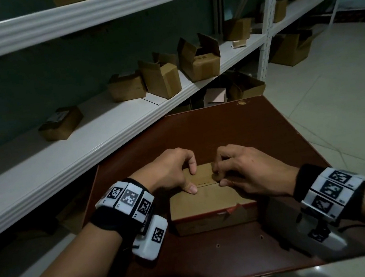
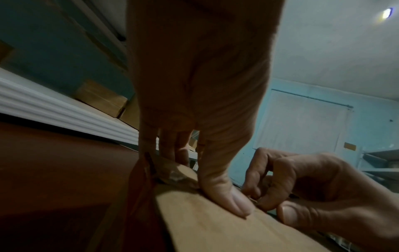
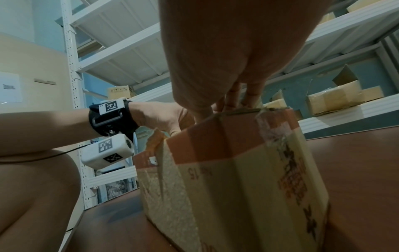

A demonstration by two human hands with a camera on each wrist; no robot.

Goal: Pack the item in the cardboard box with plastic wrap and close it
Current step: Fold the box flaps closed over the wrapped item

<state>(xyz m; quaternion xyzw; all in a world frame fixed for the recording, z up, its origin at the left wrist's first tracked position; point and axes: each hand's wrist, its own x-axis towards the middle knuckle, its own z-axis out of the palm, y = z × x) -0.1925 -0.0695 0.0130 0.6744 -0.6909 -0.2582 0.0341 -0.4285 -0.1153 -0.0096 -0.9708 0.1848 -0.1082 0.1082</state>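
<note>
Cardboard box [image 1: 209, 201] sits near the middle of the dark red-brown table [image 1: 257, 127], its top flaps folded down. Your left hand [image 1: 172, 171] presses on the far flap with the thumb [image 2: 228, 197] flat and the fingers curled over the far edge. Your right hand [image 1: 246, 171] has bent fingers that pinch at the flap edge, just beside the left thumb. On the white shelf [image 1: 95, 129] to the left stand more cartons [image 1: 199, 59].

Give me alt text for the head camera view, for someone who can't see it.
Two hands, left hand and right hand, press down the top flaps of a cardboard box on a dark red table. White shelves with more boxes stand behind.
</note>
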